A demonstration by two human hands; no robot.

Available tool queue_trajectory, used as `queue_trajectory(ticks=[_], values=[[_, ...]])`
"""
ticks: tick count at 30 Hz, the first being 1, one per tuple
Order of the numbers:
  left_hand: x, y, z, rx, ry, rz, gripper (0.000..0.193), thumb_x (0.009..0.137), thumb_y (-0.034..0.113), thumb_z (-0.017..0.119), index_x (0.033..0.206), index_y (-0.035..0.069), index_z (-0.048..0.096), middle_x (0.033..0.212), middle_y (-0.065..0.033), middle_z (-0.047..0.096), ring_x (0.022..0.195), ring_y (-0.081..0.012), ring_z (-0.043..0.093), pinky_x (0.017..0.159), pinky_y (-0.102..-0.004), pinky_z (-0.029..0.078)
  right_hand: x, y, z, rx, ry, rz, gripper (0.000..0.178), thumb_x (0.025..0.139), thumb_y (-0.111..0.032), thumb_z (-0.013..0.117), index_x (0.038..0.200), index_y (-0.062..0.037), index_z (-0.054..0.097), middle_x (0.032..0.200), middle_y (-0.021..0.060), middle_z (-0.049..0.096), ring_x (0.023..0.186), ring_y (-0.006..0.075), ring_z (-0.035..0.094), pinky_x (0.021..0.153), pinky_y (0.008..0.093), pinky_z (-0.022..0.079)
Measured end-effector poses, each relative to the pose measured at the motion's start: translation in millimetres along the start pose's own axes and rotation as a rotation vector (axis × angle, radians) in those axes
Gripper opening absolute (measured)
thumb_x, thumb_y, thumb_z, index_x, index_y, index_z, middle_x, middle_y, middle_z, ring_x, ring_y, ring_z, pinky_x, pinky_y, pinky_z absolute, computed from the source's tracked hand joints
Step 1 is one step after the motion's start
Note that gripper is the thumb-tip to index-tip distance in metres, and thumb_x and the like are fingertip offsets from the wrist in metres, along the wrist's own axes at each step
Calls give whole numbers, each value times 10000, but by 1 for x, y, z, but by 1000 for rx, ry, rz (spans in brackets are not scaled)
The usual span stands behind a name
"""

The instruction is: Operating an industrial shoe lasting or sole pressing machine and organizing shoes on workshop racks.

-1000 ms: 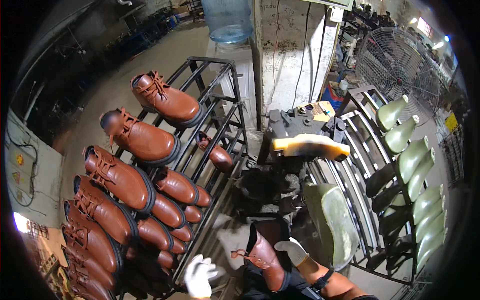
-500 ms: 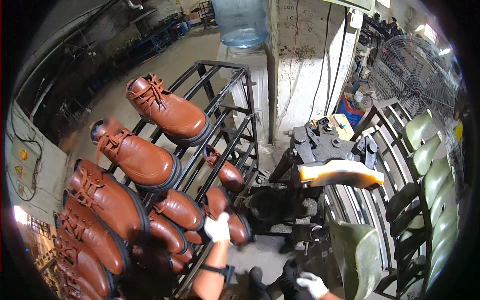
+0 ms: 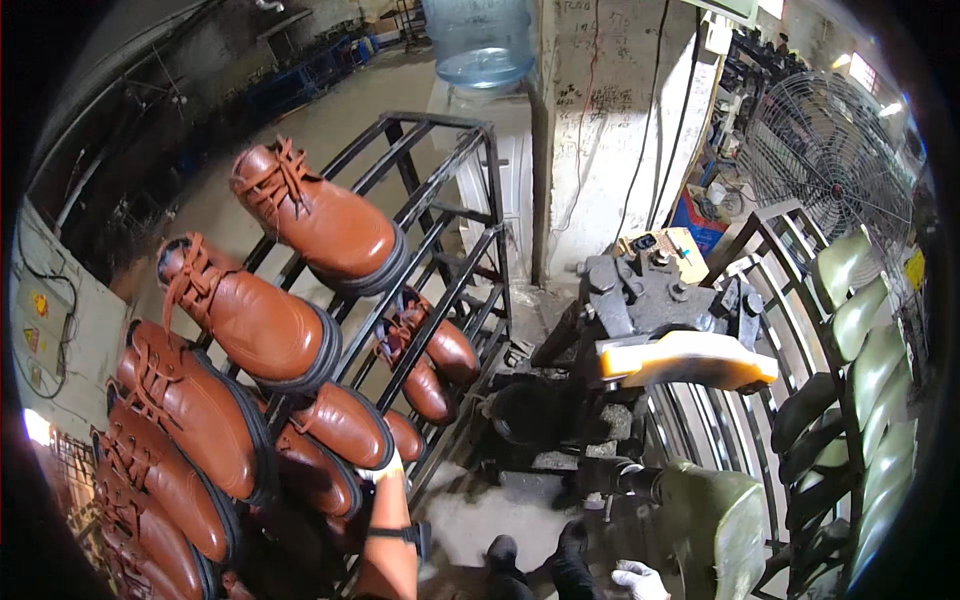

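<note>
My left hand [image 3: 383, 466], in a white glove, reaches into the black metal rack [image 3: 450, 190] on the left. It is at the toe of a brown leather shoe [image 3: 345, 425] on a lower shelf. Its fingers are mostly hidden behind the shoe, so their grip does not show. Deeper in the rack, two brown shoes [image 3: 447, 350] sit side by side. My right hand [image 3: 638, 580], also gloved in white, hangs low beside the green shoe last [image 3: 722, 525]. Its fingers are loosely apart with nothing seen in them.
Several laced brown shoes [image 3: 325, 230] fill the rack's upper bars. A dark machine [image 3: 650, 300] with a yellow-white curved pad [image 3: 690, 360] stands to the right. Green lasts [image 3: 880, 350] line another rack. Behind are a pillar [image 3: 600, 130], a water bottle [image 3: 480, 40] and a caged fan [image 3: 830, 150].
My left hand has left the shoe it was touching and moved left and slightly down to another. That first shoe now lies beside its neighbour in the rack. My right hand has shifted slightly.
</note>
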State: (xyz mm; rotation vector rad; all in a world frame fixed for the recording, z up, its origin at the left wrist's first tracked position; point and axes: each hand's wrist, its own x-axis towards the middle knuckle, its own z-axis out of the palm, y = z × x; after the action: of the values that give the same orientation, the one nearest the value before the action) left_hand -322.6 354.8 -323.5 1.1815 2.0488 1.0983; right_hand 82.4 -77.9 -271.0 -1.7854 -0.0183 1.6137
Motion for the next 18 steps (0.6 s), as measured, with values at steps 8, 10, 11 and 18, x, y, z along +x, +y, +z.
queue_trajectory(ticks=[8,10,11,18], values=[[36,-74,3,-605,-110,-146,260,1071,319,593,1191,102,671,1111,-93,703,1028,-210,664,953,-378,534,18,41,-26,-82,-25,-49,423,937,-70,789,1339,-8,671,1123,96,740,943,194,711,810,338,591],[60,-84,-24,-737,-103,-152,256,1091,329,566,1208,120,659,1123,-83,695,1032,-194,659,960,-370,533,-12,2,-13,-213,-53,-77,465,940,-81,784,1378,1,655,1185,121,740,1061,214,707,910,360,587],[70,-57,-12,-813,-154,-164,255,1101,334,553,1216,130,653,1128,-78,691,1035,-186,656,964,-366,532,-32,-23,-16,-429,16,-189,518,951,-186,798,1416,-15,647,1294,129,727,1171,236,682,1039,386,544],[-206,14,-75,-1066,-426,-833,388,876,136,724,1255,60,702,1194,-71,700,1111,-282,652,1022,-448,528,-193,-270,9,261,-205,-732,798,1018,-332,705,1648,-17,329,1589,153,507,1370,287,572,1190,397,434]])
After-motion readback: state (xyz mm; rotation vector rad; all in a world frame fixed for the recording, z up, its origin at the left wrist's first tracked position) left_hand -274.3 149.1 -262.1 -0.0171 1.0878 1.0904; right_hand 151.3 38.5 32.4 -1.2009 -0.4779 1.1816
